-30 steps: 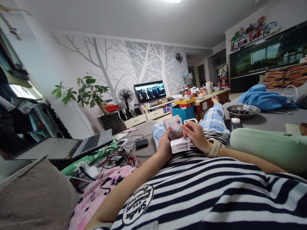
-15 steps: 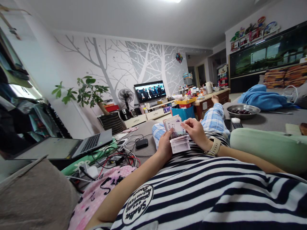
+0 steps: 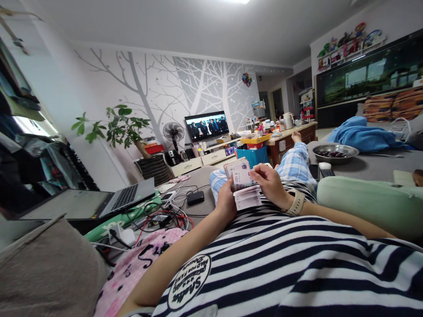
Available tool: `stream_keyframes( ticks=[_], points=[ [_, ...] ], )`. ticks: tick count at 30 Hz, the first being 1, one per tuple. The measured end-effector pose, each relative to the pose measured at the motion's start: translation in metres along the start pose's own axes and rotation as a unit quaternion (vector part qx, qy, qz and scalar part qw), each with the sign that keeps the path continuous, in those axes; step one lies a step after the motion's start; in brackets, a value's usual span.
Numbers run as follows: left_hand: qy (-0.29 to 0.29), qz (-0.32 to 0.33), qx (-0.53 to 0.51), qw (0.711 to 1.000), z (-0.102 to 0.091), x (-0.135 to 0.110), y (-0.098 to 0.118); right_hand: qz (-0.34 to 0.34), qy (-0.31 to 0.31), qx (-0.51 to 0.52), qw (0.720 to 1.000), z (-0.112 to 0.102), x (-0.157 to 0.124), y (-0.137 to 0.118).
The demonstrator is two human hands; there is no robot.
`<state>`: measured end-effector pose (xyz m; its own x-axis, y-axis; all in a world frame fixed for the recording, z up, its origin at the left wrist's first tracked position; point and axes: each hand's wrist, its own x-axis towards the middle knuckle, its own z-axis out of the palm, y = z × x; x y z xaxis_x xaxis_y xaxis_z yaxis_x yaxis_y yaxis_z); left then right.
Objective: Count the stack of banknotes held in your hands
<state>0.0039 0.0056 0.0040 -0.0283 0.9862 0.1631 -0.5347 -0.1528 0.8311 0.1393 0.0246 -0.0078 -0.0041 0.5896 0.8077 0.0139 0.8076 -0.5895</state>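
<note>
A stack of pale pinkish banknotes [image 3: 240, 174] is held above my lap, its lower ends folded down towards me. My left hand [image 3: 227, 196] grips the stack from the left, fingers closed round it. At the upper right edge of the notes, my right hand [image 3: 269, 181] pinches between thumb and fingers. How many notes the right fingers hold cannot be made out. A pale watch [image 3: 297, 201] is on the right wrist. The striped shirt [image 3: 264, 264] and blue checked trousers [image 3: 292, 165] lie below the hands.
To the left are an open laptop [image 3: 125, 196], tangled cables and a black box [image 3: 195, 198]. A green cushion [image 3: 366, 204] is by my right arm, with a metal bowl [image 3: 335, 154] of dark fruit beyond. A cluttered coffee table [image 3: 307, 131] stands ahead.
The top of the banknote stack shows a differently placed face, and the notes have shifted slightly left. Both hands keep almost the same place and hold.
</note>
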Motion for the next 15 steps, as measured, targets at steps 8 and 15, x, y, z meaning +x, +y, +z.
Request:
stream_keyframes(
  ticks=[8, 15],
  points=[
    [-0.006, 0.01, -0.02, 1.0, -0.0042, 0.0048, -0.0026, -0.002, -0.003, 0.011, 1.0, 0.0003, 0.0009, 0.0008],
    [-0.028, 0.041, 0.001, 0.999, -0.0075, 0.0049, -0.005, 0.019, 0.013, 0.004, 1.0, -0.0006, 0.0032, -0.0053]
  ],
)
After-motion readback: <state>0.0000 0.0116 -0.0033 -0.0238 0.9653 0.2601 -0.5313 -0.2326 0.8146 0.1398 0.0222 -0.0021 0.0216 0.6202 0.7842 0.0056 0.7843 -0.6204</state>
